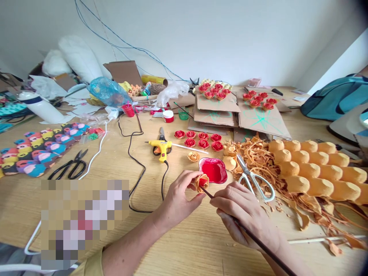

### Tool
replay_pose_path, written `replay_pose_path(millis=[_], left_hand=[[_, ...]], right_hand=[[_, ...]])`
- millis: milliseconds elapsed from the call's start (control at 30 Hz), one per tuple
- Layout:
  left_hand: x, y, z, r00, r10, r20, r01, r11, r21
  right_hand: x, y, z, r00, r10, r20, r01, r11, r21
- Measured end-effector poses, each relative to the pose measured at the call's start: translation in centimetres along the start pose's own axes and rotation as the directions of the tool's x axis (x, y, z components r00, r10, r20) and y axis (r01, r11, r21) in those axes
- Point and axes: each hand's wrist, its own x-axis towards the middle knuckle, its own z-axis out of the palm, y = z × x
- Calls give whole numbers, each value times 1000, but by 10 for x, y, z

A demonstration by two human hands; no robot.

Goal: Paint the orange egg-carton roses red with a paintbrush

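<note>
The left grip [179,193] pinches, bare forearm [132,241] slanting in from lower left; the right grip [244,212] curls just beside it, back upward.

Wooden table [178,249], red roses [203,143], paint dish [224,177], black-handled scissors [77,159], multicoloured egg carton [43,149]

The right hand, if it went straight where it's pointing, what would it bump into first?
Probably the flower in the left hand: the right hand's paintbrush points right into it, though depth is hard to judge.
</note>
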Motion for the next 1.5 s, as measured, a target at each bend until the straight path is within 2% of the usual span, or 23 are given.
replay_pose_path(millis=[633,833,1000,1167,1333,1500], left_hand=[[0,-3,1,1000,21,6,-21,999,44],[-1,-6,0,999,34,23,-34,999,27],[0,-7,1,1000,-22,8,22,999,-40],[1,-9,-2,991,-130,13,131,974,-186],[6,-8,-4,970,-231,79,244,915,-321],[7,-4,-5,959,-264,101,282,886,-367]], right_hand=[[-2,-1,-2,997,28,-66,-31,999,-35],[0,0,0,1000,18,-20,-18,1000,-3],[-10,4,-3,997,49,-64,-48,998,29],[-16,10,-11,967,207,-147,-200,978,62],[-15,14,-11,945,281,-168,-295,954,-62],[-19,22,-4,952,271,-143,-294,939,-177]])
